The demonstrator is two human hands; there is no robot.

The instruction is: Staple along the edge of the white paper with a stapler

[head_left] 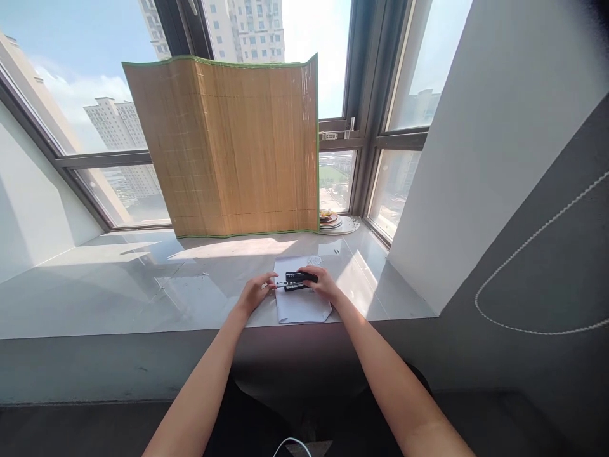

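A black stapler (294,277), its metal part sticking out to the left, lies over white paper (302,310) on the window sill. My right hand (323,284) is closed round the stapler's right end. At the left, my left hand (257,291) has its fingertips pinched at the tip of the thin metal part, beside the paper's left edge. Whether a small item sits between those left fingertips is too small to tell.
Behind the hands a bamboo mat (247,152) with green edging stands against the window. Stacked plates (330,220) rest on a round white board (349,226) at its right. The sill's front edge (143,333) runs below. A beaded cord (504,261) hangs at the right.
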